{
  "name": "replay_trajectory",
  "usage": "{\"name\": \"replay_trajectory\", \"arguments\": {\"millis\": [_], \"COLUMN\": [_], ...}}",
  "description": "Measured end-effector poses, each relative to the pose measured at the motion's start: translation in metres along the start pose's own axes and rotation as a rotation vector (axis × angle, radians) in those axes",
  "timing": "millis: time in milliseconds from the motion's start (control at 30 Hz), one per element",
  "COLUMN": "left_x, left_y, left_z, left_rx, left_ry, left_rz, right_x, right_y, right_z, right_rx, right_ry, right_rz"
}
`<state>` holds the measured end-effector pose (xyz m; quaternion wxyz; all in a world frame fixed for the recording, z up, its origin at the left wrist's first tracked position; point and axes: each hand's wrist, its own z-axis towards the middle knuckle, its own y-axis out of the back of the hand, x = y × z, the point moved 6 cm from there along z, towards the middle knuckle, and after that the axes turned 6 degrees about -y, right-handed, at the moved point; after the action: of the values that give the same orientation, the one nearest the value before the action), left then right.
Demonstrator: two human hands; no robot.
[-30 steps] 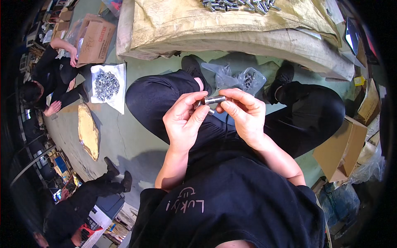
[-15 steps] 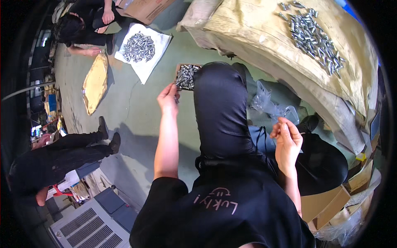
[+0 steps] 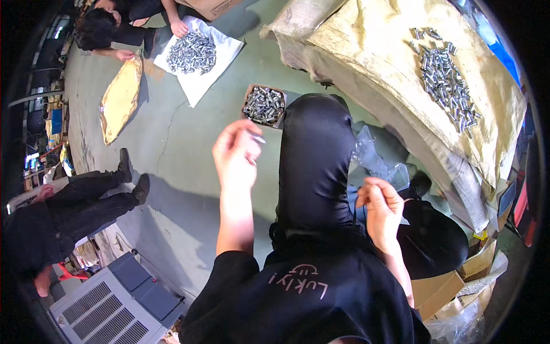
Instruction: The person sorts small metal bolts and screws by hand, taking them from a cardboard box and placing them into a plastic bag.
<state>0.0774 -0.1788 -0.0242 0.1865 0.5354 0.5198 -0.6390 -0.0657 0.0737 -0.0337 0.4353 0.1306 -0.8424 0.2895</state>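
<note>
My left hand [image 3: 236, 153] is closed on a small shiny metal cylinder [image 3: 256, 137], one end of which sticks out past the fingertips. Just beyond that hand, a small cardboard box [image 3: 247, 92] on the floor holds a heap of similar metal cylinders [image 3: 264, 106]. On the right, over my lap, my right hand [image 3: 380, 210] has its thumb and fingers pinched together; whatever they may hold cannot be made out. My raised knee [image 3: 315, 155] in black cloth lies between the two hands.
More cylinders [image 3: 447, 83] lie on a cloth-covered surface [image 3: 366, 40] at right. At far left a crouching person [image 3: 94, 28] reaches to a pile on a white sheet [image 3: 197, 92], near a yellowish flat piece [image 3: 121, 103]. Clear plastic [image 3: 375, 157] lies beside my knee. Another person's legs [image 3: 97, 198] are at left.
My left hand has drawn back from the box toward me with the cylinder. My right hand has come slightly inward and down. The crouching person's hand now reaches the pile on the white sheet.
</note>
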Motion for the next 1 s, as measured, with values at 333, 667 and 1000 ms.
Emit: {"name": "replay_trajectory", "arguments": {"millis": [333, 667, 1000], "left_x": [0.072, 0.1, 0.088], "left_y": [-0.152, -0.163, -0.167], "left_z": [-0.098, -0.105, -0.102], "left_rx": [0.612, 0.572, 0.577], "left_ry": [0.211, 0.352, 0.135], "left_rz": [0.329, -0.018, 0.25], "right_x": [-0.004, 0.006, 0.019], "right_y": [0.015, 0.036, 0.044], "right_z": [-0.016, -0.02, -0.024], "right_rx": [0.041, -0.048, -0.036], "right_ry": [0.047, 0.149, 0.315], "right_rz": [0.348, 0.289, 0.132]}}
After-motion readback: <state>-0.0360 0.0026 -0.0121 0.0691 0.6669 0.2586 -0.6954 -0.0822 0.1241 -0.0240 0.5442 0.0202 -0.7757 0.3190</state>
